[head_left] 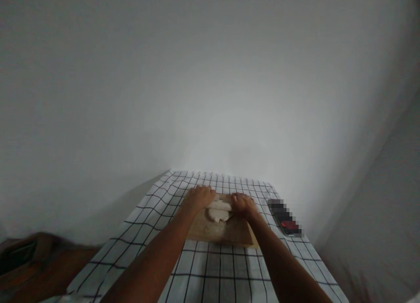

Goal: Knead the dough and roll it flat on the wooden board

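Observation:
Flattened pale dough with an uneven edge lies on a wooden board. Across the dough runs a light rolling pin, close in colour to the dough and hard to tell from it. My left hand is closed round the pin's left end, its fingers curled over the far side. At the right end, my right hand grips in the same way, knuckles up. Both palms hide the pin's ends.
A checked white cloth covers the table under the board. To the right lies a dark, partly blurred-out phone-like object. A pale wall rises behind the table. Brown wooden furniture stands low at the left.

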Motion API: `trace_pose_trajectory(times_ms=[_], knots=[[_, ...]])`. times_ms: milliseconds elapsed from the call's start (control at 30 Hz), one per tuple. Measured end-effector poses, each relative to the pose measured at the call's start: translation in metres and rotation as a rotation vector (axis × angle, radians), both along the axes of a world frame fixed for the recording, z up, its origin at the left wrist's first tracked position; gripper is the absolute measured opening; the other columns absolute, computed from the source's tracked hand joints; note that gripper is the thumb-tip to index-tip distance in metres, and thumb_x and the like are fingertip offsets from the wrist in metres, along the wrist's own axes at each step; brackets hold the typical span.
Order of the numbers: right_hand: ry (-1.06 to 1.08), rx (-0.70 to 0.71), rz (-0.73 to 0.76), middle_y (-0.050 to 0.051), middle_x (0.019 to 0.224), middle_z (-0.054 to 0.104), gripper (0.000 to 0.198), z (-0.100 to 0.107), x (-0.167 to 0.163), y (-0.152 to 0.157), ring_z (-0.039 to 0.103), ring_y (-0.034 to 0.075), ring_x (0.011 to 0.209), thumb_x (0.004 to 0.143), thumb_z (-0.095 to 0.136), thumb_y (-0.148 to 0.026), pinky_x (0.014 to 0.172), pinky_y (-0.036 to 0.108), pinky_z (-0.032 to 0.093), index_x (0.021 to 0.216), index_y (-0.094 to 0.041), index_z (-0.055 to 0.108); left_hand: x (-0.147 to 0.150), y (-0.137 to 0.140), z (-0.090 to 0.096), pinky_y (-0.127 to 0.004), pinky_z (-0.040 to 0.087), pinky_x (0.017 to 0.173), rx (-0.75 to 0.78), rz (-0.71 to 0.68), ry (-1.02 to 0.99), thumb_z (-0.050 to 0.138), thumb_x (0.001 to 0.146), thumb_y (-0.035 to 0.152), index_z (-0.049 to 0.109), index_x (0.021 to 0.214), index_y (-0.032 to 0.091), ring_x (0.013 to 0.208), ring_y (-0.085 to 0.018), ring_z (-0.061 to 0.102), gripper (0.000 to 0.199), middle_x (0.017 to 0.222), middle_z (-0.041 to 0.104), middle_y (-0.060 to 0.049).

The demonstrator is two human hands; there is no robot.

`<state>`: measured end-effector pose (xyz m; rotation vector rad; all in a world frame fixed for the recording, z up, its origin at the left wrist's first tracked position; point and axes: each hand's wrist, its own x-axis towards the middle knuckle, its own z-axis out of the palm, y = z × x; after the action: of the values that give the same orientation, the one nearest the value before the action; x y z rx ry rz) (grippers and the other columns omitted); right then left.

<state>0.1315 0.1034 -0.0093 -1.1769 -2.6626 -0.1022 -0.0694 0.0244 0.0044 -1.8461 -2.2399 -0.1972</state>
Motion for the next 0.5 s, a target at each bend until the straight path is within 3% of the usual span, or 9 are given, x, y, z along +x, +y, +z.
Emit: trace_pose_trajectory(times_ms=[267,500], knots=[[0.042,0.027,-0.015,0.009,0.136,0.063,0.035,0.002,0.012,-0.023,0.055,0.024,0.130,0.099,0.043,-0.026,0.108,0.040,0.041,0.126,-0.023,0.066,0.011,-0.031,-0.011,-0.043,0.043,0.090,0.183,-0.058,0.043,0.041,0.098,0.023,0.068,0.104,0.013,0.102,-0.029,0.064,0.029,0.101,0.072,-0.018],[0.009,0.081,0.064,0.012,0.130,0.066,0.036,-0.007,0.018,-0.034,0.060,0.026,0.122,0.102,0.035,-0.025,0.097,0.039,0.049,0.115,-0.020,0.068,0.019,-0.055,-0.022,-0.041,0.045,0.089,0.233,-0.163,0.104,0.042,0.098,0.019,0.068,0.104,0.014,0.104,-0.028,0.063,0.028,0.104,0.071,-0.015]])
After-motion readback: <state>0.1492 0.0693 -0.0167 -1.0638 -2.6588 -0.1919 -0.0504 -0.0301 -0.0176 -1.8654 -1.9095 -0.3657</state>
